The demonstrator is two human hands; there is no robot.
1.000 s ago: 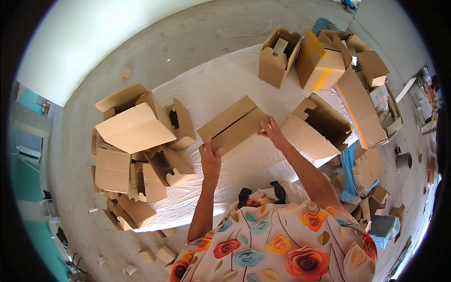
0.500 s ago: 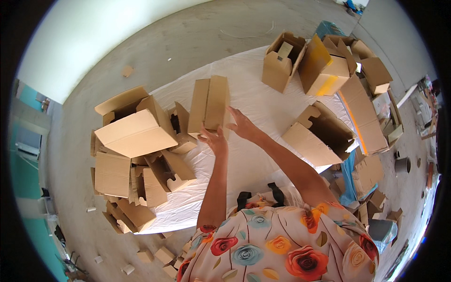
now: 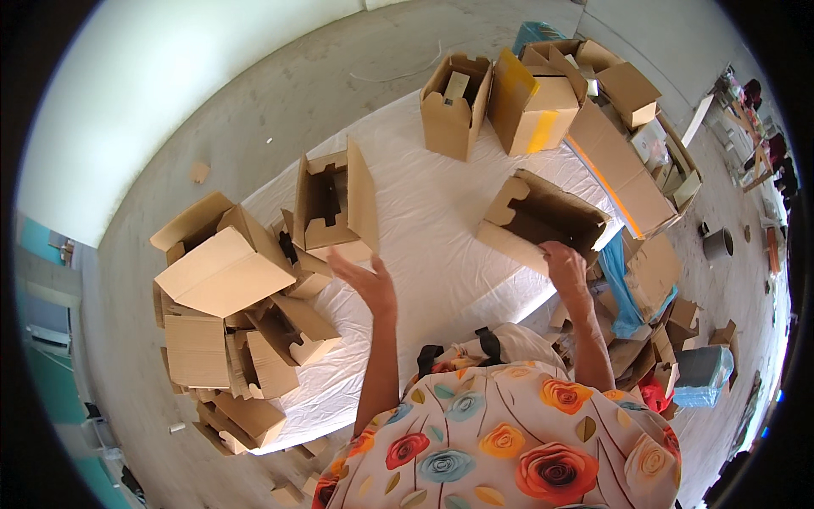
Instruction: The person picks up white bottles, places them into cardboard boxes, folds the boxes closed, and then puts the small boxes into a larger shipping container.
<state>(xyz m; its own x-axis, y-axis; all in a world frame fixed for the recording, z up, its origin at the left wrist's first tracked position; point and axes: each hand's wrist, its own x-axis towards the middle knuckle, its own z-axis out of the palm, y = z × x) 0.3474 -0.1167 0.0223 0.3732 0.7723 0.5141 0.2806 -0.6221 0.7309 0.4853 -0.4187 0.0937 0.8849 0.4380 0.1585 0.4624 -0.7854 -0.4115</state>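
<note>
My left hand [image 3: 366, 284] is raised with its fingers apart, just under a folded brown cardboard box [image 3: 335, 204] that stands on end, tilted, at the edge of a pile; I cannot tell whether they touch. My right hand [image 3: 566, 265] reaches right and grips the near edge of an open, empty cardboard box [image 3: 543, 216] lying on its side on the white sheet [image 3: 424, 220]. My flowered sleeves and lap fill the lower edge of the view.
A heap of assembled and flat cardboard boxes [image 3: 225, 314] lies at the left. More open boxes [image 3: 458, 102] stand at the back, with flat cardboard [image 3: 623, 170] beside them. Blue plastic [image 3: 623, 288], scraps and a grey can [image 3: 716, 244] lie on the concrete floor at the right.
The box both hands held has gone left onto the pile and left my hands. My right hand swung right to the open box; my left hand stays up by the pile.
</note>
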